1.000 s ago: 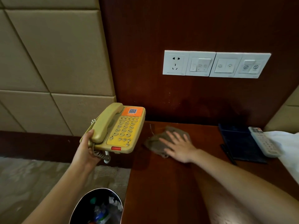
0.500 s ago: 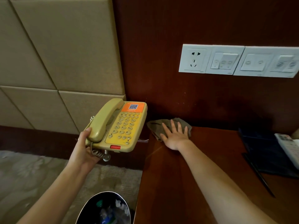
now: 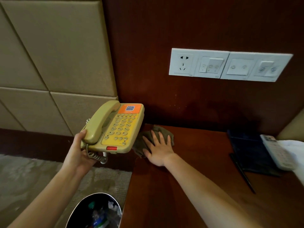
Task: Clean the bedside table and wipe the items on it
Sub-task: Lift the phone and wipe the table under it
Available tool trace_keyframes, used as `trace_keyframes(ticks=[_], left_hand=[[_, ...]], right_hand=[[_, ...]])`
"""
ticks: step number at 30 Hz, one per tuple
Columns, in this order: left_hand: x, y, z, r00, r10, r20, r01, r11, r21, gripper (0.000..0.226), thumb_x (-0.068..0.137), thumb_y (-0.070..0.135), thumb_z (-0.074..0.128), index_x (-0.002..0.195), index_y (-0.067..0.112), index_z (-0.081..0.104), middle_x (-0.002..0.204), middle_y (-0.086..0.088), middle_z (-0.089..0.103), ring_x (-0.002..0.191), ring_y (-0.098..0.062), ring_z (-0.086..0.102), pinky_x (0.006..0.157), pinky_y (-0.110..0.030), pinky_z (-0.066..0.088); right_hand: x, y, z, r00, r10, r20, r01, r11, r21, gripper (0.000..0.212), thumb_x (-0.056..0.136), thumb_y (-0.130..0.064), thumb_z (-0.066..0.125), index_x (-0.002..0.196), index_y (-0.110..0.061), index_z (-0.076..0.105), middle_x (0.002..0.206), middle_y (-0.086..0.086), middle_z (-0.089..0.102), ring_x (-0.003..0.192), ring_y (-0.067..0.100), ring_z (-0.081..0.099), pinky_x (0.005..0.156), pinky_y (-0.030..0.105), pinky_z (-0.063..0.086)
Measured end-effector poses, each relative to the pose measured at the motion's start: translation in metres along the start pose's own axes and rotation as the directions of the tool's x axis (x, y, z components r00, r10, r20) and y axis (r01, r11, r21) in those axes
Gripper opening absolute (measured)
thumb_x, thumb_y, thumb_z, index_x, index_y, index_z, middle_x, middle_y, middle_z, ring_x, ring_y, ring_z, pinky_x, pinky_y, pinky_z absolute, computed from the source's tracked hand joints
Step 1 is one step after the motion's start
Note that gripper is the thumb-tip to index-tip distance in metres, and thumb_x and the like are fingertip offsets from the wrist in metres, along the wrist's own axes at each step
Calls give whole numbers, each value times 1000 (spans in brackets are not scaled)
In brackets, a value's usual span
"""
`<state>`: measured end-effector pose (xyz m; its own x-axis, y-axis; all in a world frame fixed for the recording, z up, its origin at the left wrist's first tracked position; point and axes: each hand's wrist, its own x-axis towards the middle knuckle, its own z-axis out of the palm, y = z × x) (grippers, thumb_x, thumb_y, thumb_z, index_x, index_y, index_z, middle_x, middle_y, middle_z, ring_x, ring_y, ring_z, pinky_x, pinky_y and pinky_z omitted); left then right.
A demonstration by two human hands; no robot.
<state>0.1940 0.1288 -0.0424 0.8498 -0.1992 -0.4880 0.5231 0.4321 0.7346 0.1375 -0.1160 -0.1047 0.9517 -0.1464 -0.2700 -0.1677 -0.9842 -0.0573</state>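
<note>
My left hand (image 3: 79, 154) holds a beige and yellow telephone (image 3: 115, 127) in the air, left of the dark wooden bedside table (image 3: 189, 186); its handset rests in the cradle and the coiled cord hangs below. My right hand (image 3: 158, 149) lies flat, fingers spread, pressing a grey-brown cloth (image 3: 148, 139) onto the table's back left corner. A dark blue folder (image 3: 250, 152), a black pen (image 3: 242, 173) and a white remote control (image 3: 276, 152) lie at the table's right side.
A white socket and switch panel (image 3: 230, 65) is on the wooden wall above the table. A bin (image 3: 97, 211) with rubbish stands on the carpet at the table's front left. White bedding (image 3: 296, 155) touches the table's right edge. Padded wall panels (image 3: 54, 55) fill the left.
My right hand slid the cloth back toward the wall, then slightly forward along the table's left edge. The telephone stays held up by my left hand. The view swung left, then back right.
</note>
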Motion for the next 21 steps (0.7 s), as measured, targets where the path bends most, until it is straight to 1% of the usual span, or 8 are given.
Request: trace_keyframes(ticks=[4, 7, 10, 12, 16, 17, 19, 21], left_hand=[[-27, 4, 3, 1000, 9, -6, -9, 1000, -18, 40, 86, 46, 58, 107, 13, 59, 94, -10, 68, 88, -22, 64, 79, -35, 49], [-48, 9, 6, 1000, 17, 1, -17, 999, -44, 40, 86, 46, 57, 108, 14, 58, 99, -8, 66, 88, -20, 63, 86, -33, 46], [-67, 14, 6, 999, 36, 24, -34, 998, -58, 41, 88, 47, 53, 113, 16, 58, 101, -6, 65, 87, -19, 61, 85, -30, 43], [-74, 17, 2, 999, 42, 24, -40, 997, -65, 49, 85, 49, 55, 121, 16, 57, 113, -7, 64, 94, -20, 62, 94, -32, 42], [-83, 16, -2, 1000, 30, -2, -30, 993, -116, 50, 84, 48, 58, 121, 14, 57, 121, -8, 63, 111, -22, 60, 105, -36, 40], [-83, 15, -2, 1000, 26, -9, -27, 992, -120, 47, 84, 48, 59, 117, 13, 58, 119, -9, 64, 110, -22, 61, 105, -36, 40], [-80, 11, -2, 999, 28, -24, -31, 990, -134, 42, 84, 47, 60, 108, 12, 60, 110, -8, 65, 100, -21, 63, 103, -35, 42], [-73, 8, -3, 999, 24, -34, -28, 991, -129, 45, 83, 48, 60, 110, 12, 60, 105, -9, 66, 94, -21, 63, 100, -34, 44]], right_hand=[[-39, -12, 11, 999, -28, 24, 28, 1000, 10, 60, 96, -59, 12, 150, -41, -7, 158, 0, -23, 144, 32, -23, 110, 63, -16], [-74, -26, 21, 996, -80, 49, 80, 997, 4, 60, 96, -58, 14, 150, -42, -6, 158, 0, -22, 143, 34, -23, 108, 65, -17], [-106, -40, 30, 988, -145, 56, 146, 989, -14, 58, 97, -57, 16, 149, -42, -5, 159, 0, -21, 143, 35, -22, 107, 66, -16], [-123, -46, 34, 978, -200, 58, 201, 980, -14, 58, 98, -55, 17, 149, -42, -5, 158, 0, -22, 143, 35, -22, 107, 66, -16], [-147, -48, 43, 949, -307, 67, 305, 952, 35, 59, 98, -53, 21, 150, -41, -4, 158, -1, -21, 143, 32, -24, 108, 65, -17], [-149, -47, 43, 945, -321, 68, 319, 947, 41, 58, 98, -53, 21, 150, -42, -3, 159, -2, -21, 143, 31, -24, 108, 64, -17], [-143, -41, 41, 942, -329, 65, 327, 944, 41, 58, 98, -54, 21, 149, -43, -2, 159, -4, -21, 144, 27, -24, 110, 62, -18], [-126, -33, 34, 953, -297, 56, 295, 955, 42, 57, 98, -55, 20, 149, -44, -2, 159, -5, -20, 144, 25, -24, 112, 58, -17]])
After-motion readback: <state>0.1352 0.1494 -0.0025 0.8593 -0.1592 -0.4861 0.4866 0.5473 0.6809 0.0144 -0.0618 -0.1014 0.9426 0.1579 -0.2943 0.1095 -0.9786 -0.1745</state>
